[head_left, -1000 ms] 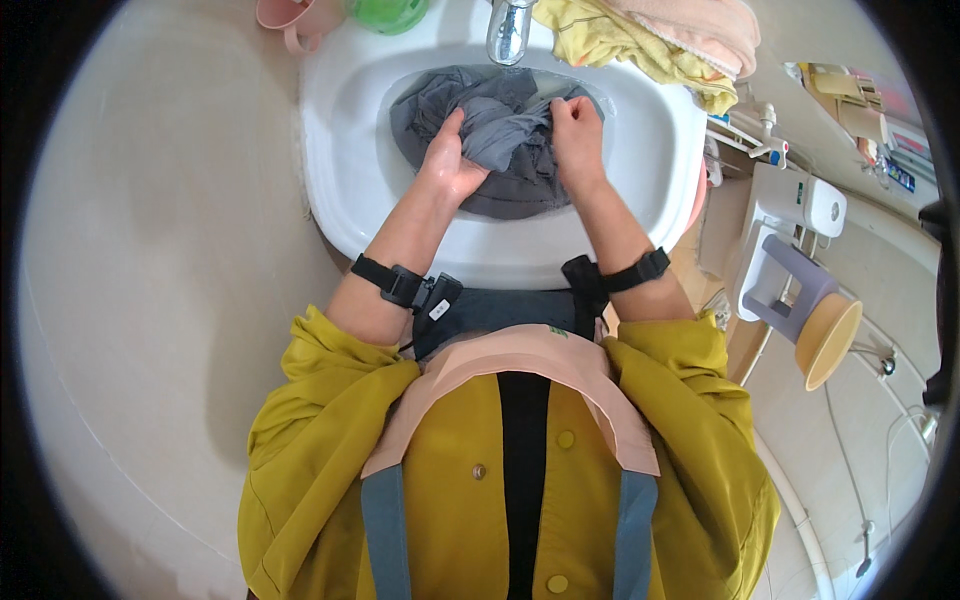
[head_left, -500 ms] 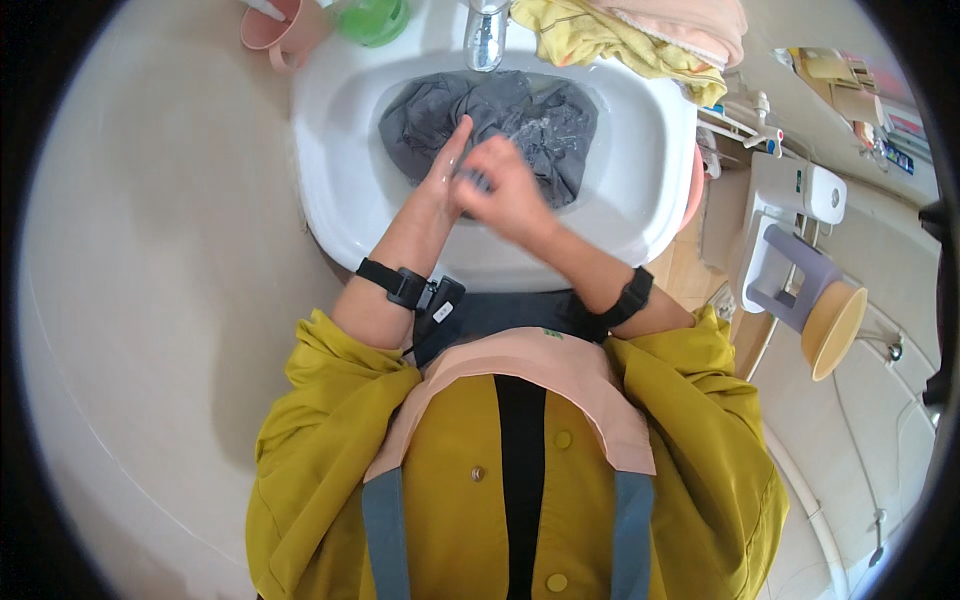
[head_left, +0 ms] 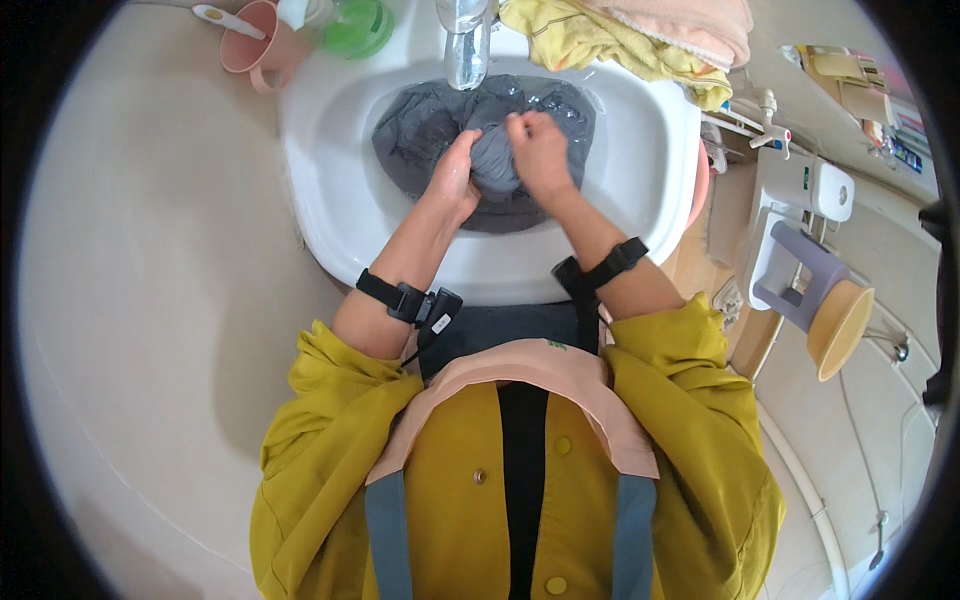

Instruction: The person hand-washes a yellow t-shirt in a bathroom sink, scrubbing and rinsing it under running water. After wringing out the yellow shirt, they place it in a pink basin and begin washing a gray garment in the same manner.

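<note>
A wet, dark grey cloth (head_left: 494, 166) lies bunched up in the water of the white sink (head_left: 335, 225). My left hand (head_left: 456, 180) cups the left side of a raised bundle of it, thumb on top and fingers mostly hidden underneath. On the bundle's right side, my right hand (head_left: 541, 158) is closed with its fingers curled against the fabric. Folds of the cloth bulge up between the two hands. What kind of garment or cloth it is cannot be made out.
A metal tap (head_left: 466, 58) juts over the sink's back. Left of it stand a pink mug (head_left: 245, 50) with a white-handled brush and a green container (head_left: 360, 28). Yellow (head_left: 590, 40) and pink towels lie back right. A yellow basin (head_left: 840, 330) stands far right.
My hands were close together above the cloth, the right one blurred in front of the left wrist. Now they are apart, with a bundle of the cloth raised between them.
</note>
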Demonstrator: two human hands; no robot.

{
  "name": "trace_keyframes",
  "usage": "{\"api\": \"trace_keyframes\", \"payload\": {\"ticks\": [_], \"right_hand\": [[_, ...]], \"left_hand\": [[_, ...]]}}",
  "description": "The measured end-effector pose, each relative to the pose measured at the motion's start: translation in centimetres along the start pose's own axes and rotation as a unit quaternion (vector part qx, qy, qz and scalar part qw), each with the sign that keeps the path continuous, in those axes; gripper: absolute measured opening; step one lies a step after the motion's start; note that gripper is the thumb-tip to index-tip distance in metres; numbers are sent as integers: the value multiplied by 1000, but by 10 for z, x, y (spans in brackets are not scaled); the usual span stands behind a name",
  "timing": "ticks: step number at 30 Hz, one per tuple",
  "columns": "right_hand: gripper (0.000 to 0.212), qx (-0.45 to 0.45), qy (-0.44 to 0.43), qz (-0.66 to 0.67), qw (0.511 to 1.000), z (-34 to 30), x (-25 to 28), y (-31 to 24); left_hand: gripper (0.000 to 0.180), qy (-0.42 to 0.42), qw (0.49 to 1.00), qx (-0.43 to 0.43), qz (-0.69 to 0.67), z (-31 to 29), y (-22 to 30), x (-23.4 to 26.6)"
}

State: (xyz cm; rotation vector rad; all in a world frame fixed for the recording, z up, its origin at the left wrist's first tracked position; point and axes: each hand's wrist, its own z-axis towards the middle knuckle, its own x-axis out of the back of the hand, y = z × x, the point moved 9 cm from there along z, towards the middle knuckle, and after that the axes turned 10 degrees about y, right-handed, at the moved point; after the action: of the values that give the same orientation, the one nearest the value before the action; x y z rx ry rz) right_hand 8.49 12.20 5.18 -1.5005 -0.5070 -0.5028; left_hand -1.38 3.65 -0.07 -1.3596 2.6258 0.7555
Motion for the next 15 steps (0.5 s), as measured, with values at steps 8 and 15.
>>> {"api": "trace_keyframes", "payload": {"ticks": [8,15], "right_hand": [[23,86,-14,-117,989,17,-10,35],[45,-88,-159,-239,954,44,-30,67]], "left_hand": [[50,189,635,-422,619,24,41,-18],[37,159,549,-422,703,43,49,-29]]}}
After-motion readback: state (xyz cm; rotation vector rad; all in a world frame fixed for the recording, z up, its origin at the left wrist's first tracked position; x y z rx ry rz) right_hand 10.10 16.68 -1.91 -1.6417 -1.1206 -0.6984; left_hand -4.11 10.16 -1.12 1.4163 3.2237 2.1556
